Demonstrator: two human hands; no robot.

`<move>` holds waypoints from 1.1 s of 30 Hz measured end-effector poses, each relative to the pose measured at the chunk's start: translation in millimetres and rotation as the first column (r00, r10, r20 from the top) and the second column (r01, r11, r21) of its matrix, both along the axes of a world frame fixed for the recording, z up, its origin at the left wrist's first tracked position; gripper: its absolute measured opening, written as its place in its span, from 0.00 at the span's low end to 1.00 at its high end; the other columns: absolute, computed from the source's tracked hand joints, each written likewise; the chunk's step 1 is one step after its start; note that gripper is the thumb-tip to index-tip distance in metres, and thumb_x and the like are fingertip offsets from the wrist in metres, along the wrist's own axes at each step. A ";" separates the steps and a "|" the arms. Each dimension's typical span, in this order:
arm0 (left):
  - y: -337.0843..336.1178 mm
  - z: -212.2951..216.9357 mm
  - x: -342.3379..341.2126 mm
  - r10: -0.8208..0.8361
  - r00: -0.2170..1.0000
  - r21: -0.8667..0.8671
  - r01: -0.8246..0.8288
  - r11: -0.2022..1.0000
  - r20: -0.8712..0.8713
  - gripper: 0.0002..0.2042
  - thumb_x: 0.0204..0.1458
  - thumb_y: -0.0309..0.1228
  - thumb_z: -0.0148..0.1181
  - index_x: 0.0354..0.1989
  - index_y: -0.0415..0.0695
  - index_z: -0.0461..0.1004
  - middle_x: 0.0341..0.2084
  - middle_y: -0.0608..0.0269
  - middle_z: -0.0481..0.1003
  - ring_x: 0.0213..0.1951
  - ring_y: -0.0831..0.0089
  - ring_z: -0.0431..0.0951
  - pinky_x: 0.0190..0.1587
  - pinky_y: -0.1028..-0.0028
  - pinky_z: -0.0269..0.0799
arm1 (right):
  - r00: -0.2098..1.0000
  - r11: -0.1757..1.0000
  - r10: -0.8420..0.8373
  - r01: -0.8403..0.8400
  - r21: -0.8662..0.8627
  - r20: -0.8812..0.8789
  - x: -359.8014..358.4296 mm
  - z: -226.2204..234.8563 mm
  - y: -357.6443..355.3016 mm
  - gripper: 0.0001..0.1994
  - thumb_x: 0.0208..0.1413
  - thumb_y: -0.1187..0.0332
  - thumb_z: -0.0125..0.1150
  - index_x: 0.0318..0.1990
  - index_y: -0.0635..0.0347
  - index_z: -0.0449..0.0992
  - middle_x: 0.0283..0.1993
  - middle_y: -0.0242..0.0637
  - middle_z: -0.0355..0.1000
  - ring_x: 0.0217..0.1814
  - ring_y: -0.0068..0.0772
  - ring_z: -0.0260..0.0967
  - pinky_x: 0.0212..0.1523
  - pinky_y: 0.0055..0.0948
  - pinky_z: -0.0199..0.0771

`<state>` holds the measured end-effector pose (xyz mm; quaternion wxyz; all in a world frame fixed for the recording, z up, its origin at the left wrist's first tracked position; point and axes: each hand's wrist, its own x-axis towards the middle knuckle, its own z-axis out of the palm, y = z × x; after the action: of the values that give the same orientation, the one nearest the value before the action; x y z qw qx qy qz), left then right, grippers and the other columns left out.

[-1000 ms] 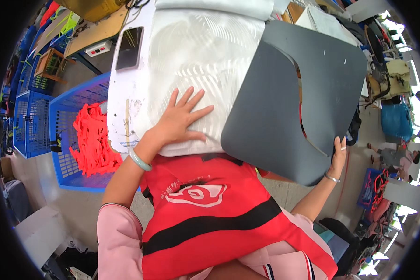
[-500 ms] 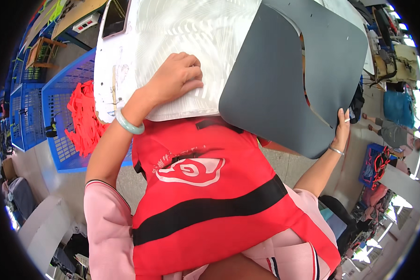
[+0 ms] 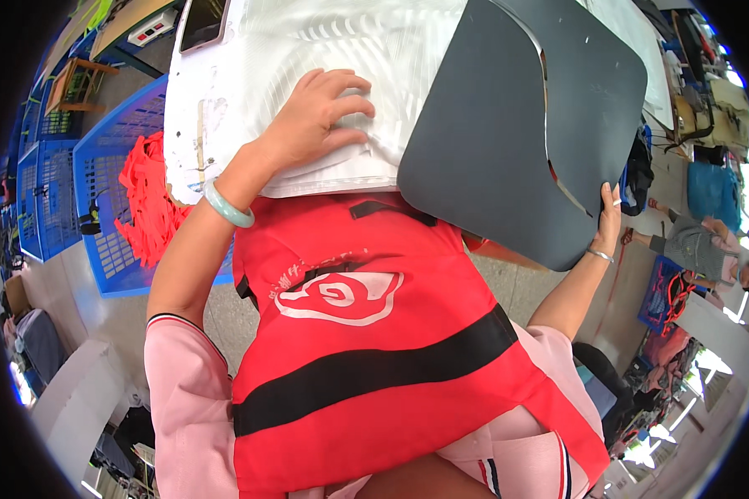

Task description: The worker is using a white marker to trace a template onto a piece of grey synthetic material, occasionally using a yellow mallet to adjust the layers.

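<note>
My left hand [image 3: 329,116], with a pale green bangle at the wrist, lies over a stack of whitish translucent plastic sheets [image 3: 383,66]. Its fingers are bent but apart, and nothing is in them. At the right, my right hand [image 3: 610,218] grips the lower right edge of a large dark grey board [image 3: 474,125]; the fingertips show on top and the thumb is hidden. The board has rounded corners and a long curved slit. It overlaps the right part of the sheets and juts past the table's near edge.
A phone [image 3: 204,23] lies at the table's far left. Left of the table, a blue crate [image 3: 116,279] holds red strips [image 3: 151,204]. My red apron [image 3: 341,241] hangs close to the table edge. On the right stand another person [image 3: 695,249] and a blue basket [image 3: 653,291].
My left hand's fingers have spread and straightened somewhat over the sheets. The slit in the grey board looks narrower. My right hand keeps its hold. The person at the right has shifted.
</note>
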<state>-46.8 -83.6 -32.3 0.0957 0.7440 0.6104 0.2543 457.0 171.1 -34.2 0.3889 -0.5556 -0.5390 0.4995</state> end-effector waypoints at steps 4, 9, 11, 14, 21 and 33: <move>14.7 7.4 -0.9 -0.052 0.993 -0.183 0.072 0.981 0.109 0.08 0.50 0.36 0.62 0.32 0.46 0.76 0.38 0.61 0.75 0.42 0.62 0.74 0.46 0.66 0.67 | 0.999 0.999 0.034 -0.034 -0.041 0.018 6.3 -2.3 5.5 0.28 0.58 0.63 0.60 0.63 0.66 0.62 0.60 0.34 0.65 0.58 0.25 0.62 0.60 0.23 0.57; 54.9 25.6 -31.5 0.202 0.920 -0.294 -0.101 0.950 0.337 0.11 0.54 0.35 0.57 0.31 0.37 0.73 0.25 0.54 0.75 0.27 0.60 0.74 0.33 0.67 0.68 | 0.997 0.998 0.060 -0.061 0.017 0.045 -33.8 21.8 -9.8 0.28 0.59 0.65 0.57 0.64 0.65 0.59 0.61 0.35 0.64 0.60 0.26 0.61 0.60 0.23 0.57; 77.5 32.0 -53.4 0.294 0.900 -0.249 -0.219 0.943 0.322 0.12 0.55 0.35 0.55 0.32 0.36 0.73 0.24 0.53 0.75 0.27 0.59 0.74 0.34 0.67 0.68 | 0.989 0.987 0.142 -0.144 0.070 0.036 -52.2 34.5 -15.5 0.27 0.59 0.67 0.55 0.65 0.65 0.58 0.61 0.36 0.64 0.61 0.27 0.60 0.61 0.24 0.57; 91.0 15.9 -72.7 0.312 0.939 -0.321 -0.253 0.913 0.147 0.13 0.56 0.36 0.53 0.36 0.37 0.75 0.29 0.51 0.77 0.32 0.64 0.76 0.39 0.67 0.69 | 0.977 0.976 0.197 -0.187 0.114 -0.078 -77.0 58.7 -27.1 0.27 0.60 0.68 0.54 0.65 0.66 0.57 0.63 0.37 0.62 0.62 0.27 0.59 0.61 0.25 0.56; 115.4 44.6 -78.2 0.154 0.964 -0.791 0.081 0.606 0.217 0.08 0.51 0.32 0.58 0.29 0.38 0.74 0.20 0.66 0.72 0.24 0.78 0.70 0.28 0.72 0.67 | 0.999 0.997 -0.020 0.023 0.077 -0.047 -59.7 65.2 -47.9 0.32 0.58 0.68 0.57 0.67 0.71 0.51 0.69 0.43 0.54 0.70 0.30 0.50 0.68 0.29 0.46; 297.6 33.2 -217.5 0.492 0.725 -0.276 -0.407 0.871 0.482 0.13 0.56 0.37 0.51 0.35 0.39 0.75 0.20 0.74 0.68 0.22 0.83 0.62 0.24 0.78 0.60 | 0.868 0.940 0.292 -0.338 -0.046 -0.402 -111.5 131.5 -55.9 0.32 0.58 0.65 0.58 0.66 0.70 0.53 0.66 0.38 0.58 0.66 0.25 0.54 0.65 0.26 0.51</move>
<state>-264.3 214.0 0.9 0.2540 0.4622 0.7381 0.4209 345.5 115.1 97.2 0.3685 -0.3713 -0.5049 0.6866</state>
